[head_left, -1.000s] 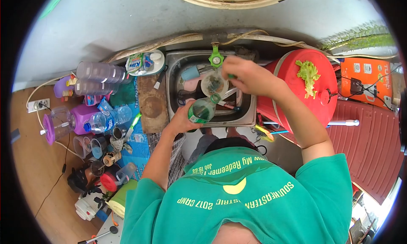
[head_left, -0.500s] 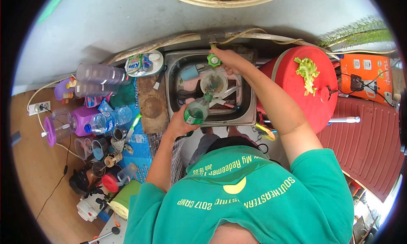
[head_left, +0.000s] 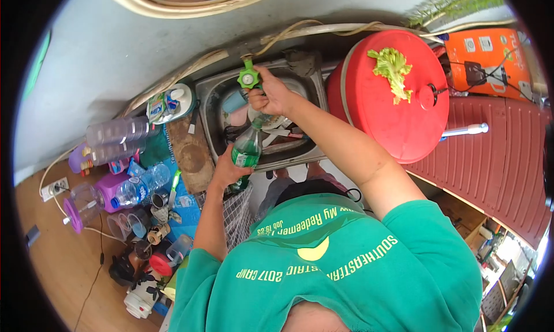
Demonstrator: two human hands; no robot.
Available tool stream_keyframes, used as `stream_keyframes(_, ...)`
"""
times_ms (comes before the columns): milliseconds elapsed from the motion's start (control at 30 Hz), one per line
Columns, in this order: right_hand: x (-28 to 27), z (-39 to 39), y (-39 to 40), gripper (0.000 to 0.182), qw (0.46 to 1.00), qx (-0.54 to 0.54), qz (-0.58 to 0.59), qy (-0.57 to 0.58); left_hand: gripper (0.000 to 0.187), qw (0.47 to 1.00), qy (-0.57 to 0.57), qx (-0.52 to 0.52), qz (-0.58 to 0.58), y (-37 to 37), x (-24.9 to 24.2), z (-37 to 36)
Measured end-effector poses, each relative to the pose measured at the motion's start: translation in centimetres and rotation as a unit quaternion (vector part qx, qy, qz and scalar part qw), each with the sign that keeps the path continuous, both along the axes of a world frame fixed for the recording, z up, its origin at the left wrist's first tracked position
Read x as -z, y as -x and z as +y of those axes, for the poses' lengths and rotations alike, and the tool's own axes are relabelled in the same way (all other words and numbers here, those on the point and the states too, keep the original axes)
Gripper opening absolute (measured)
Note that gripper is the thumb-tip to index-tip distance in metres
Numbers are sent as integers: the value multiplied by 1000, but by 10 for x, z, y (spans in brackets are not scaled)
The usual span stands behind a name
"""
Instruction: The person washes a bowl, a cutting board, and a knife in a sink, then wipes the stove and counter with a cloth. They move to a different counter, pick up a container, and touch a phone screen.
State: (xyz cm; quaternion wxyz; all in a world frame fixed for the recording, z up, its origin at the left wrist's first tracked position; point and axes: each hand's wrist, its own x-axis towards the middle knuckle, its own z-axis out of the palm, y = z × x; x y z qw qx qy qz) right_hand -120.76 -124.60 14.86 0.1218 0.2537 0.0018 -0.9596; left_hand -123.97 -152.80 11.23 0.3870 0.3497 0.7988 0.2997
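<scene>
Counting from the left, I see one white wall socket [head_left: 53, 188] on the wooden floor [head_left: 52, 257], one purple jug with a lid [head_left: 86, 208], two clear ribbed plastic bottles lying stacked [head_left: 115, 139], one smaller clear water bottle with a blue cap [head_left: 141, 183], a huddle of small clear cups [head_left: 130, 225], one red round lid [head_left: 161, 263] and one brown worn wooden board [head_left: 190, 153]. Next comes one stainless steel sink [head_left: 210, 110], crowded with dishes I cannot tell apart, then one big red round cooler lid [head_left: 398, 89] with a single piece of green lettuce [head_left: 392, 66] lying on it, one orange cardboard box [head_left: 490, 61] and a dark red ribbed panel [head_left: 508, 159] at the far right.

The low cluttered counter runs along a pale grey wall [head_left: 115, 49], with beige hoses [head_left: 190, 69] trailing along its foot and a cream curved rim above.

My left hand [head_left: 228, 170] is wrapped around the lower body of the one green plastic bottle with a white label [head_left: 247, 150], holding it tilted, its neck leaning up over the sink's front edge toward the tap. My right hand [head_left: 271, 95] is above the basin, fingers curled closed just beside the one green star-shaped tap handle [head_left: 249, 78]; whether they pinch something I cannot tell. The bottle's mouth sits just below that right hand, near but apart from the handle.
</scene>
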Motion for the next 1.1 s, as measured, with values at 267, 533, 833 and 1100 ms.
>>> stream_keyframes(267, 1, 10, -63, 8, 949, 35, -41, -310, 83, 999, 39, -24, -18, 2, 15, 3)
stream_keyframes(533, 36, -9, -127, 10, 954, 44, -188, -231, 80, 998, 58, -22, -3, 5, 27, 4)
stream_keyframes(833, 63, -17, -150, 14, 964, 0, -169, -207, 74, 996, 93, -8, 7, 5, 11, 27)
stream_keyframes(1100, 69, -17, -145, 15, 969, 3, -174, -176, 74, 993, 118, -7, 23, 8, 10, 36)
